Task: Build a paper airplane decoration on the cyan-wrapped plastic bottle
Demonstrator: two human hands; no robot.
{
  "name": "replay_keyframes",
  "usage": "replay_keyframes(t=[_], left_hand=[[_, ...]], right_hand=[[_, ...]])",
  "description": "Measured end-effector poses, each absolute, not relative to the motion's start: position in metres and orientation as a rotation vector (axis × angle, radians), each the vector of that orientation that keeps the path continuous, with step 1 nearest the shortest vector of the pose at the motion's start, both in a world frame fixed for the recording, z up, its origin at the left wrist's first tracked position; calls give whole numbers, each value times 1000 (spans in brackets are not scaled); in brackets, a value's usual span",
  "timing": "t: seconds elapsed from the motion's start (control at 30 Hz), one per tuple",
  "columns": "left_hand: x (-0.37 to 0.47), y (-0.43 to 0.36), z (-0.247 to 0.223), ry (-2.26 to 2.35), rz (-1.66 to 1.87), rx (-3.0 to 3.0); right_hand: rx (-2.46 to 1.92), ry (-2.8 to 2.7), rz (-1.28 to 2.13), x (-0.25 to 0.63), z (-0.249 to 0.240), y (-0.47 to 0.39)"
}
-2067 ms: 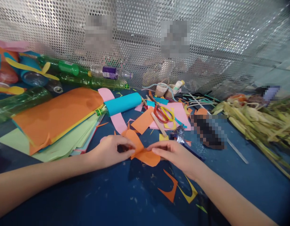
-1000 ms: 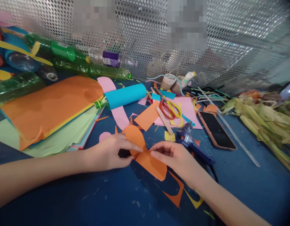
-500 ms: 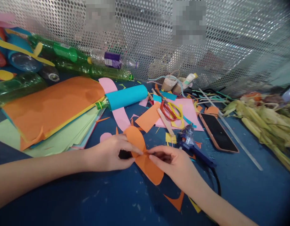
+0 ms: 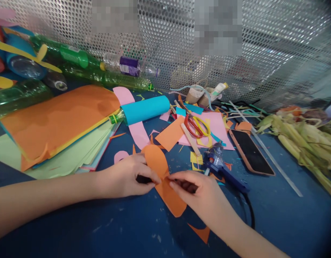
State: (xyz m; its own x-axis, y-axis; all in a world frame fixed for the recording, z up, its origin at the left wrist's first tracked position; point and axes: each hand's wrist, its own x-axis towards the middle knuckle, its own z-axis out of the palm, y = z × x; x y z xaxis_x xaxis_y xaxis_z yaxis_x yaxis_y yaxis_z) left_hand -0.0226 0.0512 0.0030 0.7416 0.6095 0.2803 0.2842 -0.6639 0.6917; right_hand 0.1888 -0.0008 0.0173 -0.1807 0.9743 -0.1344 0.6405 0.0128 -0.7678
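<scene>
An orange paper cutout (image 4: 170,197) with rounded ends lies slantwise between my hands, pinched in at its middle. My left hand (image 4: 130,175) grips its left edge between thumb and fingertips. From the other side, my right hand (image 4: 197,186) pinches the narrow middle. Just beyond the cutout, a bottle wrapped in blue paper (image 4: 146,109) rests across a pink paper strip (image 4: 138,134). A blue glue gun (image 4: 221,168) lies right of my right hand, and scissors (image 4: 196,125) with red and yellow handles are behind it.
At left is a stack of coloured paper (image 4: 63,118), with green bottles (image 4: 74,57) behind. A phone (image 4: 251,152), a clear stick (image 4: 278,168) and corn husks (image 4: 297,136) lie to the right. Paper scraps (image 4: 201,233) are scattered about. Perforated metal mesh (image 4: 165,36) stands at the back.
My left fingertips have drawn back slightly from the cutout's middle toward its left edge. My right hand keeps its pinch almost in place. The view has shifted a little.
</scene>
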Motion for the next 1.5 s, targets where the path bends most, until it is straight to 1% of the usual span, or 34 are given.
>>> replay_keyframes(t=[0.23, 0.57, 1.1, 1.3, 1.5], left_hand=[[-22, 51, 4, 684, 672, 2325], [-22, 51, 6, 788, 511, 2339], [-22, 51, 6, 768, 568, 2346], [-24, 51, 4, 758, 523, 2350], [-21, 51, 7, 701, 589, 2338]], right_hand=[[-1643, -1933, 911, 190, 13, -4], [-1643, -1916, 950, 191, 15, -1], [-1668, -1834, 1035, 191, 14, 0], [-1691, -1835, 1030, 188, 16, 0], [-1674, -1960, 1055, 196, 21, 2]])
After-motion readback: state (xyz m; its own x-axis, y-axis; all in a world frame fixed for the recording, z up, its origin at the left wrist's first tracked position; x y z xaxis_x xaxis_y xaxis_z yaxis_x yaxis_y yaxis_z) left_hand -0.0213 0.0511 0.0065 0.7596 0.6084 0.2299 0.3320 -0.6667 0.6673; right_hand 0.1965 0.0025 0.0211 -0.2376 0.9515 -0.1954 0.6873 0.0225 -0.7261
